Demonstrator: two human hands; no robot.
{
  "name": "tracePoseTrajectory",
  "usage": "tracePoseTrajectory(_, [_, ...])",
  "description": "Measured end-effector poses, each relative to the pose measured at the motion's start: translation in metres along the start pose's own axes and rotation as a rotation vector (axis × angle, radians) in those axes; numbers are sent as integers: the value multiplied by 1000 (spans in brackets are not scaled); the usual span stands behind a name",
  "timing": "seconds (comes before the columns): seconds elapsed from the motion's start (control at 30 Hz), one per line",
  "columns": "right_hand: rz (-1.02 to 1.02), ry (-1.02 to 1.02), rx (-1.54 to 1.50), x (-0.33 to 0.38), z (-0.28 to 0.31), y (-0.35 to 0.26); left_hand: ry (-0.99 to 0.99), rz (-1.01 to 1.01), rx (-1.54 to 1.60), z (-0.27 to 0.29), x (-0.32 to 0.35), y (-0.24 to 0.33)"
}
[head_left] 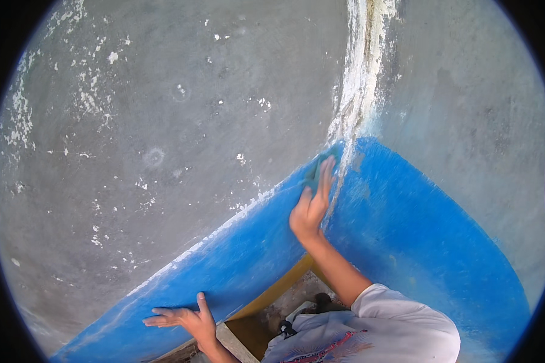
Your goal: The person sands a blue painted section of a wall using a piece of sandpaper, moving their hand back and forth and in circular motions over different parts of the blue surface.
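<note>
Up by the corner, my right hand (312, 209) presses a piece of green sandpaper (312, 173) against the wall, near the upper edge of the blue painted band (242, 260). Its fingers point upward and are slightly smeared by motion; part of the sheet is hidden under them. Lower and to the left, my left hand (191, 322) is open and holds nothing. Its fingers stretch to the left and its thumb points up, against or very close to the blue band; contact is hard to make out.
Bare grey wall (163, 121) with white flecks rises above the band. A rough white seam (360, 78) runs down the corner, with another blue section (418, 242) on its right. Below, between my arms, are a yellow-brown strip (278, 284) and a pale ledge (233, 345).
</note>
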State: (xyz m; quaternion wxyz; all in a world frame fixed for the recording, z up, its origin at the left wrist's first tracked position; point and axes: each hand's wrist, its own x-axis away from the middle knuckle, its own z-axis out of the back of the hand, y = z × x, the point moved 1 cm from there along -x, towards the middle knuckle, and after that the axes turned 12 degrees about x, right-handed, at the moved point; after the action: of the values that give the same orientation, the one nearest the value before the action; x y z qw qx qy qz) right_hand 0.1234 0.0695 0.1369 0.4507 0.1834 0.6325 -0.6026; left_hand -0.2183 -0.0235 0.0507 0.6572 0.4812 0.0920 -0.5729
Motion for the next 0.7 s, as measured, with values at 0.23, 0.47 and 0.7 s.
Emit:
tracePoseTrajectory(0.23, [337, -138, 28, 102, -13, 6, 27, -54, -11, 5, -5, -2])
tracePoseTrajectory(0.47, [394, -234, 12, 81, 3, -63, 21, -18, 17, -3, -3, 3])
tracePoseTrajectory(0.7, [-45, -112, 8, -2, 11, -33, -2, -57, -14, -3, -2, -1])
